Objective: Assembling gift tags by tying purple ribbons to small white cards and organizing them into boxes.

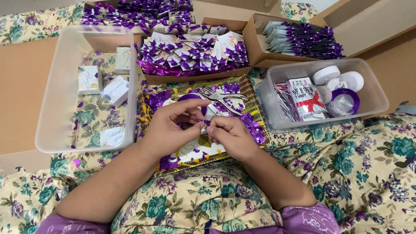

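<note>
Bright, even indoor light fills the whole frame, with colours vivid and nothing lost to darkness. Shadows are soft and short, gathering faintly beneath the hands at centre. Mild glare shows on the clear plastic box (56,130) at left and on the shiny purple ribbon bows (195,54) at upper centre. Focus is sharp throughout; straight edges bow slightly toward the corners.

I see a clear tub (47,108) holding small cards (115,90) on the left, a cardboard box (253,41) of purple bows (195,54) ahead, and another tub (372,93) with tape rolls (326,74) on the right.
</note>
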